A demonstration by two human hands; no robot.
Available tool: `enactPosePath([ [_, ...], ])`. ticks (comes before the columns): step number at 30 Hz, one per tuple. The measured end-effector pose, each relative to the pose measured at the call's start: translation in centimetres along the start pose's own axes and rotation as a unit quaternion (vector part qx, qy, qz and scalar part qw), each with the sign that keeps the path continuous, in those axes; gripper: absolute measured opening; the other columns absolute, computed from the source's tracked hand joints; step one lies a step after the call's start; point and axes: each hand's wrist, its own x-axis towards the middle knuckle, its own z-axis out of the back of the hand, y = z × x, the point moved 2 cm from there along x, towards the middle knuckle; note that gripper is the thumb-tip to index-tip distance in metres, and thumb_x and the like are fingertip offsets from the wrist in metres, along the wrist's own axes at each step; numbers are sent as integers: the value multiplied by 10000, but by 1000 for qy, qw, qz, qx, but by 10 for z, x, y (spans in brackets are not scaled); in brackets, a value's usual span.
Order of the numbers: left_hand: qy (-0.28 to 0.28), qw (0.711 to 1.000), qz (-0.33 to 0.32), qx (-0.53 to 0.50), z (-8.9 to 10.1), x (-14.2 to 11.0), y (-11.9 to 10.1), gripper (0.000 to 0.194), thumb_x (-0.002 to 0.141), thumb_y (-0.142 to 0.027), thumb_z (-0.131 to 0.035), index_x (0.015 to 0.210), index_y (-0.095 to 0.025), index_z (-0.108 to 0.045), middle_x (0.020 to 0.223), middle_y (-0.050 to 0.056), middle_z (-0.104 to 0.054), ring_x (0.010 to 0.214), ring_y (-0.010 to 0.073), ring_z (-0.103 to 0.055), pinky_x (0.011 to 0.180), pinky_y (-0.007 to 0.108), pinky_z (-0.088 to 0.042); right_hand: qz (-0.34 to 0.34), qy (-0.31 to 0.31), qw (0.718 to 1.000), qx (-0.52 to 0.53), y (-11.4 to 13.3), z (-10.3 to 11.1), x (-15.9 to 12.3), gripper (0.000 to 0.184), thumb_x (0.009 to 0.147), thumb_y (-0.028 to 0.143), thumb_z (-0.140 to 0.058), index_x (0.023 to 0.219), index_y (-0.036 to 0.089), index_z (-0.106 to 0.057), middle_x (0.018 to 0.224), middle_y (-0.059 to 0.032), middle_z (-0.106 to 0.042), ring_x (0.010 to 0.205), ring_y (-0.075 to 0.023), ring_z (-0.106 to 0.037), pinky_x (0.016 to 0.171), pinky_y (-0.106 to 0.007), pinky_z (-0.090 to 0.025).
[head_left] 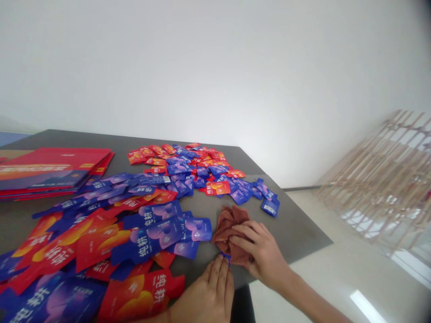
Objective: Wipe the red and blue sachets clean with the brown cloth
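Observation:
At the near edge of the table, my left hand (213, 291) lies palm down with its fingers pressed together. A small piece of a blue packet (226, 257) shows at its fingertips; the hand hides the rest. Just beyond and to the right, my right hand (257, 249) is closed on a crumpled brown cloth (227, 226), which rests against the table top. Left of both hands spreads a heap of glossy blue packets (158, 235) and red packets (138, 291), some overlapping. The nearest blue one lies just left of the cloth.
Farther back on the grey table (296, 233) lies a second pile of smaller red and blue sachets (182, 168). Flat red printed bags (57, 166) are stacked at the left. A white wall (202, 67) stands behind, and a wooden lattice rack (387, 175) at the right.

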Motion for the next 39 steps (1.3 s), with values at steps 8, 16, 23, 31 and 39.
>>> enactPosePath([
  [8, 14, 1000, -10, 17, 0, -1, 0, 405, 1059, -240, -402, 1201, -19, -710, 1219, 234, -757, 1183, 329, -713, 1039, 473, -453, -33, -13, 999, -4, -43, -4, 17, 255, 924, 226, -708, 1174, 252, -752, 1289, -81, -735, 1135, -299, -622, 955, -479, -511],
  [16, -2, 1000, -10, 21, -2, -2, 1, 410, 1068, -233, -376, 1165, -29, -717, 1177, 218, -774, 1152, 317, -730, 1019, 458, -459, -107, -175, 977, 62, -52, 5, 12, 255, 909, 180, -684, 1136, 264, -761, 1202, -78, -756, 1098, -272, -689, 953, -456, -561],
  [23, -10, 1000, 4, 11, -3, -2, -1, 421, 1060, -195, -343, 1154, -31, -720, 1167, 212, -776, 1125, 310, -734, 1013, 460, -464, -8, -113, 993, 38, 2, 9, 2, 391, 860, 137, -692, 1230, 261, -708, 1299, -90, -719, 1157, -289, -629, 936, -458, -512],
  [31, -5, 1000, -15, 19, -4, -4, 1, 424, 1067, -240, -368, 1160, -28, -723, 1160, 214, -777, 1123, 309, -731, 1025, 457, -453, -1, -3, 999, -35, -5, -8, 4, 436, 797, 127, -701, 1218, 235, -709, 1346, -84, -711, 1195, -320, -575, 932, -482, -456],
  [39, -4, 1000, -16, 25, -4, -5, 2, 404, 1072, -232, -380, 1163, -36, -722, 1163, 199, -778, 1163, 311, -721, 1047, 442, -447, -92, -70, 993, 4, -62, -13, 15, 314, 875, 148, -670, 1161, 241, -760, 1237, -89, -752, 1136, -287, -647, 973, -481, -532],
])
